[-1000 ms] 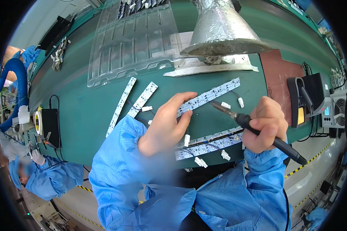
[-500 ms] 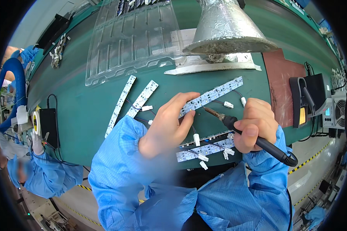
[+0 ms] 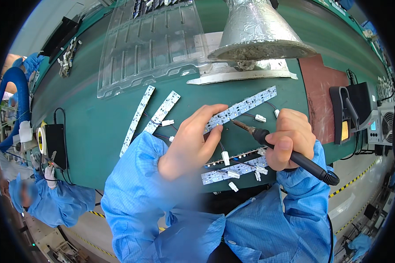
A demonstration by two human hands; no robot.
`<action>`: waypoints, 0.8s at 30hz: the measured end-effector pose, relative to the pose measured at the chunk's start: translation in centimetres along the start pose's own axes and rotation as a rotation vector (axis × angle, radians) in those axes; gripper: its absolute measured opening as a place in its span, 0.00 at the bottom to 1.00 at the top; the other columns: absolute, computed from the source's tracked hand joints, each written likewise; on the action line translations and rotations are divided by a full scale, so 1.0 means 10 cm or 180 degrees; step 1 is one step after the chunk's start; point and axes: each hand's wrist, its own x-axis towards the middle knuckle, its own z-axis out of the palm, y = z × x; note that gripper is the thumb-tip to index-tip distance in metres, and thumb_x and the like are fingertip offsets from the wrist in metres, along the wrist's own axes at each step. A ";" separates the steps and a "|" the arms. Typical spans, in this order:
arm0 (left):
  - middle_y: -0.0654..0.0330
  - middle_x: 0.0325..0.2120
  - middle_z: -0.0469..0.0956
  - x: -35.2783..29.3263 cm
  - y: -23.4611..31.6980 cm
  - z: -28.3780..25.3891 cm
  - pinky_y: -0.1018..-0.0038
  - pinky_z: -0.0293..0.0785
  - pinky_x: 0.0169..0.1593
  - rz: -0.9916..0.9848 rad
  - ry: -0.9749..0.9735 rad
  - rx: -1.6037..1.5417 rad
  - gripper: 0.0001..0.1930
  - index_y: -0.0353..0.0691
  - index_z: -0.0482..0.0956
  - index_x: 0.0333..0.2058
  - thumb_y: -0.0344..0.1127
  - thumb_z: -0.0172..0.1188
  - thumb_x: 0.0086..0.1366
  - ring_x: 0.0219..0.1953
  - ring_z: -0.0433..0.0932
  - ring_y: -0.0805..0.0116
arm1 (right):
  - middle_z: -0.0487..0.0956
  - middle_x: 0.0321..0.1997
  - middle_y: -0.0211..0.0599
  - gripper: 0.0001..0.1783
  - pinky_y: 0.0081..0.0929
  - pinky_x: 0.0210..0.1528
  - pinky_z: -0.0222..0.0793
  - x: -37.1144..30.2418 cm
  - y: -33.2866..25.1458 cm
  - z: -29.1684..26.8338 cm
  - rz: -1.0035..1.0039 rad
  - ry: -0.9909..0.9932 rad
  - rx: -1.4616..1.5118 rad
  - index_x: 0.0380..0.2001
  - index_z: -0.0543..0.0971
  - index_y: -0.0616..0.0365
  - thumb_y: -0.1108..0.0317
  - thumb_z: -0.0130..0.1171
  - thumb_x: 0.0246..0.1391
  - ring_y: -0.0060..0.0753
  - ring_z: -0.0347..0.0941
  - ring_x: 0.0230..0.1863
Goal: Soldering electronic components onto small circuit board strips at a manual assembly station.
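Observation:
My left hand (image 3: 195,138) pinches the near left end of a long white circuit board strip (image 3: 245,106) between thumb and fingers. The strip slants up to the right, and thin wires with white connectors (image 3: 260,118) hang from its lower edge. In my right hand (image 3: 291,139) is a soldering iron (image 3: 267,139), gripped around its black handle. Its tip reaches the strip's lower edge, just right of my left fingertips; whether it touches cannot be made out. More strips with wires (image 3: 235,170) lie nearest me, partly behind my right hand.
Two further strips (image 3: 162,112) lie left of my hand. Beyond are a clear plastic tray (image 3: 151,57) and a foil-covered hood (image 3: 261,33). At right stand a soldering iron holder (image 3: 341,114) and a brown mat (image 3: 318,96). A co-worker (image 3: 59,197) sits at far left.
The soldering iron's tip has shifted slightly up and left toward the strip, my right hand moving a little with it. My left hand and the strip stay nearly still.

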 end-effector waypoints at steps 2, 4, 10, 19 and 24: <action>0.48 0.41 0.76 0.00 -0.02 0.00 0.67 0.76 0.41 0.0046 0.0021 0.0036 0.18 0.32 0.72 0.52 0.22 0.54 0.62 0.41 0.78 0.52 | 0.66 0.14 0.31 0.08 0.27 0.13 0.49 0.00 0.00 0.01 0.0003 0.0015 0.0016 0.20 0.71 0.62 0.76 0.54 0.53 0.27 0.55 0.11; 0.48 0.41 0.76 -0.01 -0.03 0.00 0.67 0.75 0.41 0.0100 0.0030 0.0058 0.18 0.32 0.72 0.52 0.22 0.53 0.62 0.40 0.78 0.52 | 0.66 0.14 0.31 0.08 0.27 0.13 0.49 0.00 0.00 0.02 0.0007 0.0016 0.0010 0.20 0.71 0.62 0.76 0.54 0.53 0.27 0.55 0.11; 0.48 0.40 0.76 -0.01 -0.03 0.00 0.66 0.75 0.42 0.0069 0.0019 0.0075 0.18 0.31 0.72 0.52 0.22 0.54 0.62 0.40 0.78 0.51 | 0.67 0.13 0.31 0.08 0.27 0.13 0.49 -0.01 0.01 0.02 -0.0007 0.0033 -0.0003 0.20 0.71 0.62 0.76 0.54 0.53 0.27 0.55 0.11; 0.48 0.43 0.79 0.00 0.03 -0.02 0.70 0.74 0.48 -0.0189 -0.0029 0.0027 0.18 0.31 0.74 0.52 0.23 0.56 0.62 0.45 0.79 0.58 | 0.66 0.13 0.31 0.09 0.27 0.13 0.49 -0.02 0.02 0.02 0.0000 0.0070 0.0021 0.20 0.71 0.62 0.76 0.53 0.53 0.26 0.55 0.10; 0.48 0.44 0.79 0.00 0.04 -0.03 0.72 0.73 0.48 -0.0276 0.0022 -0.0128 0.19 0.31 0.74 0.52 0.24 0.57 0.62 0.45 0.79 0.60 | 0.60 0.11 0.32 0.20 0.28 0.17 0.44 0.04 -0.05 -0.13 0.0504 0.0453 -0.0271 0.18 0.67 0.58 0.63 0.43 0.64 0.25 0.52 0.13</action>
